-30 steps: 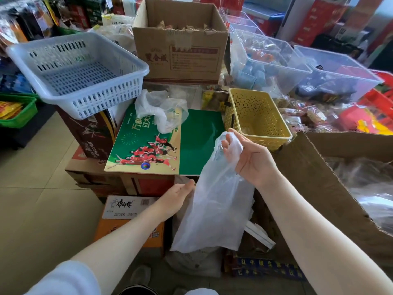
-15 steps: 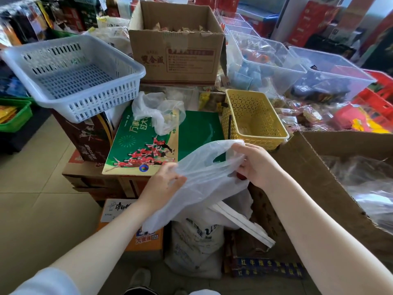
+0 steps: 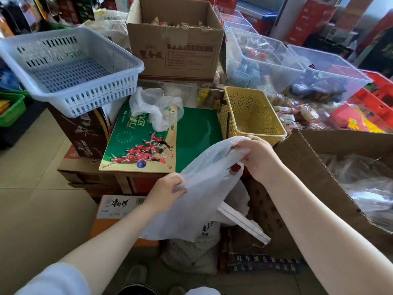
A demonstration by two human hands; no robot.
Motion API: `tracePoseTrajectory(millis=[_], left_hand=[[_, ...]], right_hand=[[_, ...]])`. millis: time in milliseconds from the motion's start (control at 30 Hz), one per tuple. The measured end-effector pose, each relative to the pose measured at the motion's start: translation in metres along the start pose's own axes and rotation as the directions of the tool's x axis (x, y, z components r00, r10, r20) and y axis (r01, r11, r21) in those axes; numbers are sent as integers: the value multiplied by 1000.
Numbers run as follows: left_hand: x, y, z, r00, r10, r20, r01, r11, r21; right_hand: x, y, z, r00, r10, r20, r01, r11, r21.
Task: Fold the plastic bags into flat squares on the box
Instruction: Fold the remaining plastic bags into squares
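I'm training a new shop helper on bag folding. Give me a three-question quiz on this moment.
1. True or false: the plastic bag both hands hold already lies flat on the green box.
2. Which hand grips the bag's upper end? A) left hand B) right hand
3. Fill in: a crumpled bag lies on the green box, between the white basket and the ____ basket.

Key: 1 false, it is held in the air; 2 B; 3 yellow.

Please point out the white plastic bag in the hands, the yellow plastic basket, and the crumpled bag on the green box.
White plastic bag (image 3: 204, 188), head view: its middle panel.
Yellow plastic basket (image 3: 230, 116), head view: left wall.
Crumpled clear plastic bag (image 3: 157, 109), head view: its centre.
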State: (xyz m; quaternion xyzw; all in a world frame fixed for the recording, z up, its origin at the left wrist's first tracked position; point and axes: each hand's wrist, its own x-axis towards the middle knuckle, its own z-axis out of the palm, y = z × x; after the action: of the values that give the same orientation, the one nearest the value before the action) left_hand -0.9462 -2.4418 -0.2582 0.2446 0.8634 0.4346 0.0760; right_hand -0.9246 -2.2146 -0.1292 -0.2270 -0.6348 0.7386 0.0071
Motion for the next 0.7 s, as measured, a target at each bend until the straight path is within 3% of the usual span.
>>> tracePoseTrajectory(millis=[167,267,367,433,500,533,600,700], left_hand=[[-3,-16,-29,995,-89,38,94,983,-160],[-2,-17,-40,987,-138,77,152,965,-216],[-2,-20,-47,981,-151,124,176,958,-227],[-3,-23,-52,975,-148,168,183,960,-212],[-3,-24,-57,963,-151,224,196,961,-193],[-2,-24,-59,956,-158,248,205,963,-174],[-2,-25,-63,945,-191,267,229,966,-118],[2,-27,-70,942,-219,255,241,969,-59]], right_hand=[[-3,-1,-17,931,138,337,-216,954,207],[-2,2,-17,921,138,363,-269,900,342],[0,5,-10,939,93,331,-212,915,343],[2,8,-2,980,54,193,-91,978,188],[7,14,2,997,-62,-52,53,986,-161],[11,18,1,975,-181,-130,118,914,-388],[18,23,0,935,-327,-135,140,693,-707],[21,27,3,967,-207,-149,-24,507,-862]])
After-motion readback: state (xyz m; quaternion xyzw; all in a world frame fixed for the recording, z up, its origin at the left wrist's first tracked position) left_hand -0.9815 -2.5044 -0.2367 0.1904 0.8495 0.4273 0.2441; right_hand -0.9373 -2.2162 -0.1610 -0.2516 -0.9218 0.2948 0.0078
